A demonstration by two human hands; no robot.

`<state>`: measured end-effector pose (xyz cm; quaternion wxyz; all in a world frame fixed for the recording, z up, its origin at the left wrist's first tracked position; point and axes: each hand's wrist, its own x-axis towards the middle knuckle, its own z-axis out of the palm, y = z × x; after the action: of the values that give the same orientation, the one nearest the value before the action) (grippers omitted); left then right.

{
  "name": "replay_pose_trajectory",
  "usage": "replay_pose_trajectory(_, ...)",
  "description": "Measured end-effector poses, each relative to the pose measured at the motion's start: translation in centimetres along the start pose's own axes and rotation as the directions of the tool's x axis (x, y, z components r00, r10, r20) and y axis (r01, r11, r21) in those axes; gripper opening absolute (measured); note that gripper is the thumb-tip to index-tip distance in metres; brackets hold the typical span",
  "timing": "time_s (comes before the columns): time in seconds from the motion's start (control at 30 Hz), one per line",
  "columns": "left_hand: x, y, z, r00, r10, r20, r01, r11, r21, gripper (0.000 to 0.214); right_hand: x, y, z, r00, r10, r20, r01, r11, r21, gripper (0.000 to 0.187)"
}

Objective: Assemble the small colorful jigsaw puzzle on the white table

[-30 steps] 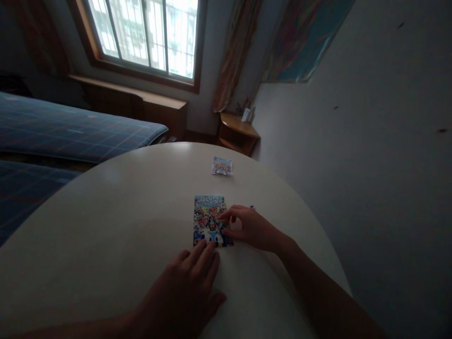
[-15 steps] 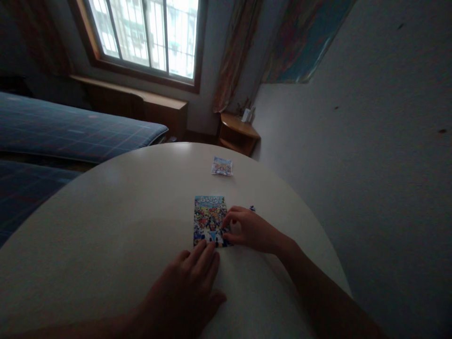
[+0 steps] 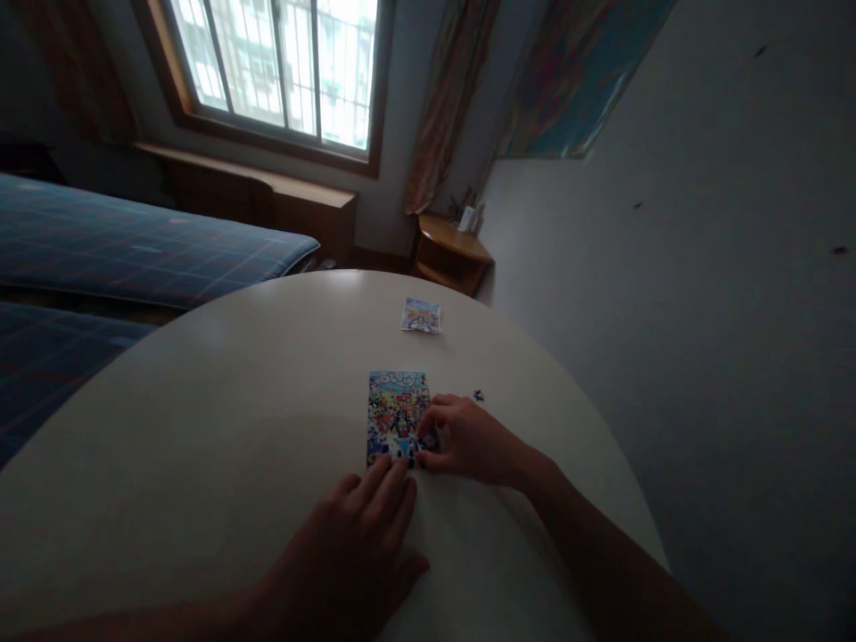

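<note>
A rectangular, colourful picture sheet (image 3: 396, 406), crowded with small cartoon figures below pale lettering, lies on the round white table (image 3: 254, 392). My left hand (image 3: 365, 517) lies flat at its bottom edge, fingertips on the sheet and thumb spread to the side. At the lower right of the sheet is my right hand (image 3: 468, 437), thumb and fingers curled toward each other over the edge. Whatever its fingertips hold is too small and dark to name. Just beyond that hand, a tiny dark blue and white piece (image 3: 479, 395) rests on the table.
Farther back on the table lies a small printed packet or card (image 3: 421, 316). A bed with a blue plaid mattress (image 3: 153, 236) is at the left. Behind the table stand a wooden corner shelf (image 3: 451, 241) and a barred window (image 3: 281, 71); a bare wall (image 3: 669, 267) is at the right.
My right hand has shifted slightly; its thumb has come a little left and down along the sheet's lower right corner. My left hand stays where it was.
</note>
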<state>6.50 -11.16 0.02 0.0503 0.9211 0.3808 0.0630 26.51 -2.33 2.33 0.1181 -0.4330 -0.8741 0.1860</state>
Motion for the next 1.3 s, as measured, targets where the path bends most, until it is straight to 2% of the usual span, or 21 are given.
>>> replay_pose_trajectory(0.27,-0.1,0.1,-0.1,1.0,-0.001,0.019,0.001,1.0,-0.003,0.054,0.7,0.4,1.7,0.981,-0.129,-0.147,0.142,0.987,0.08,0.024)
replay_pose_trajectory(0.6,0.0,0.2,0.2,0.999,-0.001,0.035,0.0,1.0,0.023,0.056,1.7,0.6,3.2,0.965,-0.201,-0.167,0.214,0.975,0.063,0.018)
replay_pose_trajectory(0.7,0.0,0.2,0.2,1.0,0.011,0.018,-0.012,1.0,0.028,0.055,1.6,0.7,3.1,0.955,-0.233,-0.184,0.243,0.97,0.033,0.019)
replay_pose_trajectory(0.87,0.0,0.2,0.1,1.0,0.011,0.006,-0.011,0.999,0.031,0.054,1.3,1.3,3.0,0.914,-0.356,-0.194,0.353,0.934,-0.052,0.011)
replay_pose_trajectory(1.0,0.0,0.2,0.0,1.0,0.014,0.023,-0.014,0.999,0.029,0.054,1.1,1.5,3.0,0.884,-0.42,-0.204,0.408,0.908,-0.098,0.013)
replay_pose_trajectory(1.3,0.0,0.2,0.2,1.0,0.013,0.017,-0.014,0.999,0.036,0.055,1.0,0.8,2.6,0.872,-0.462,-0.159,0.446,0.886,-0.128,0.012)
